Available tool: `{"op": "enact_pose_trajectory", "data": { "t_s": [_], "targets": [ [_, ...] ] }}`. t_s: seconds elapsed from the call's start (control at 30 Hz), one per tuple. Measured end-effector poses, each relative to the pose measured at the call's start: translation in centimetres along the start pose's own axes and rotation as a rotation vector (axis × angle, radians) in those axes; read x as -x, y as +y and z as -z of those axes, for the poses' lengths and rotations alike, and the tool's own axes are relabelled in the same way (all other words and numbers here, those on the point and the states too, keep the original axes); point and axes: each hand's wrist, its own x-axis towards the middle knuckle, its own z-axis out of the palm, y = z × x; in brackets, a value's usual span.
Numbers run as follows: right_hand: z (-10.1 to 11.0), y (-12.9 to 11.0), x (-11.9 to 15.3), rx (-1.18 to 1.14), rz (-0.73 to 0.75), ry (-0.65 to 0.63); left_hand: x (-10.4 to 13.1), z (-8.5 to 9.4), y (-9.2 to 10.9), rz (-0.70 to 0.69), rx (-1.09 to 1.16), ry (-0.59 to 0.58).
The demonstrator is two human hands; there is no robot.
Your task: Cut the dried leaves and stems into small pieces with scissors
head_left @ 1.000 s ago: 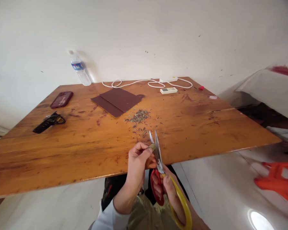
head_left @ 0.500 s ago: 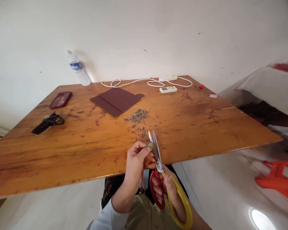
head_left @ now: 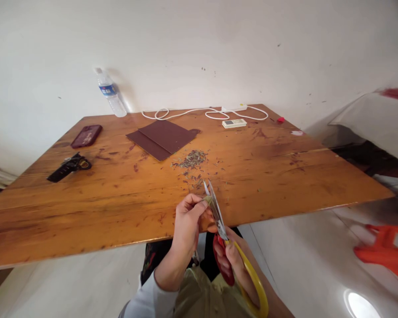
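Near the front edge of the table [head_left: 278, 185], my left hand [head_left: 186, 225] pinches a small flat greenish piece [head_left: 208, 200] between thumb and fingers; I cannot make out its exact kind. My right hand [head_left: 230, 256] is wrapped round the scissors [head_left: 221, 227], which have one red and one yellow handle loop. Their blades point away from me, slightly apart, with the greenish piece right at them. Just beyond the tips lies a loose heap of thin greenish and purplish clippings [head_left: 193, 159], with bits scattered around it.
Dark red boards or folders [head_left: 167, 139] lie behind the heap. A phone [head_left: 86, 136] and a black clip-like item [head_left: 69, 167] are at left. A plastic bottle [head_left: 112, 95] leans on the wall. A white remote [head_left: 234, 123], power strip [head_left: 239, 107] and orange stool [head_left: 384, 247] stand farther off.
The scissors' handle loops have come closer together and the blade tips are nearer each other. My left hand keeps its pinch on the greenish piece. The view has shifted slightly.
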Motion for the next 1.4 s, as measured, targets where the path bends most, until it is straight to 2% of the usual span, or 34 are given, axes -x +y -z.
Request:
{"op": "enact_pose_trajectory", "data": {
  "t_s": [0.27,0.63,0.77,0.93,1.1,1.27,1.4],
  "targets": [
    [0.1,-1.3,0.4,0.072,-0.039,0.005,0.0,0.0,0.2,0.016,-0.014,-0.016],
    [0.0,-1.9,0.8,0.017,-0.14,0.04,0.0,0.2,0.3,0.04,-0.006,-0.053],
    [0.2,-1.8,0.8,0.005,-0.053,-0.008,-0.1,0.2,0.3,0.035,0.009,-0.046],
    [0.5,-2.1,0.8,0.141,0.05,-0.035,-0.2,0.2,0.2,0.02,0.023,-0.029],
    [0.1,-2.8,1.2,0.092,-0.009,-0.03,-0.3,0.2,0.0,0.001,0.039,-0.021],
    [0.0,-2.4,1.1,0.026,-0.069,-0.007,-0.3,0.2,0.0,0.015,0.028,-0.036],
    [0.1,-1.9,1.1,0.064,0.029,-0.016,-0.2,0.1,0.0,-0.012,0.046,-0.007]
  ]
}}
